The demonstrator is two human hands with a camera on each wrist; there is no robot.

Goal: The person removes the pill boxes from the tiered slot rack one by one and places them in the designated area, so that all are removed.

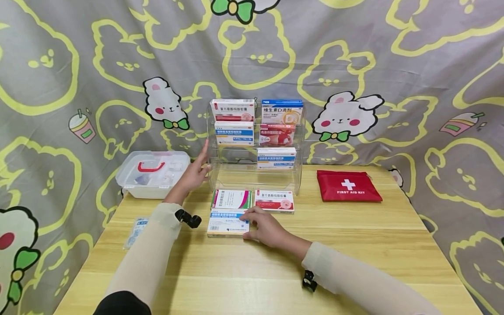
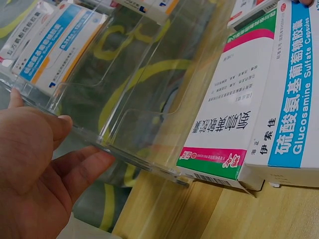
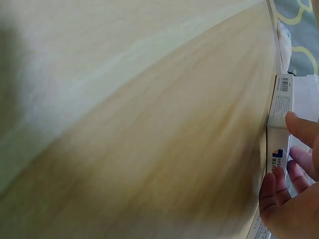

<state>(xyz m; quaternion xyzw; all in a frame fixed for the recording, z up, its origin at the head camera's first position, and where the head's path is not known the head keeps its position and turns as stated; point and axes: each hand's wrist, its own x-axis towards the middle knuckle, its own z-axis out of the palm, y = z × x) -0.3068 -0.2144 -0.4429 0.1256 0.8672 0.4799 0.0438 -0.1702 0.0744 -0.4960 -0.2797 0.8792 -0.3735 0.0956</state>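
My left hand (image 1: 193, 174) reaches to the left side of a clear tiered display rack (image 1: 232, 168), its fingers fairly straight along the edge. In the left wrist view its fingertips are right at the rack's clear side. My right hand (image 1: 269, 229) grips the right end of a white-and-blue glucosamine capsule box (image 1: 226, 222) lying flat on the table, thumb at the near corner and index finger over the top. Behind that box lie a green-and-magenta medicine box (image 1: 231, 199) and a red-and-white medicine box (image 1: 274, 201), just in front of the rack.
Several medicine boxes stand on the rack's upper tiers, among them a vitamin D box (image 1: 281, 113). A lidded clear plastic case (image 1: 153, 181) with a red handle and a small clear packet (image 1: 135, 232) are at left. A red first aid pouch (image 1: 348, 186) lies right. Patterned cloth hangs behind.
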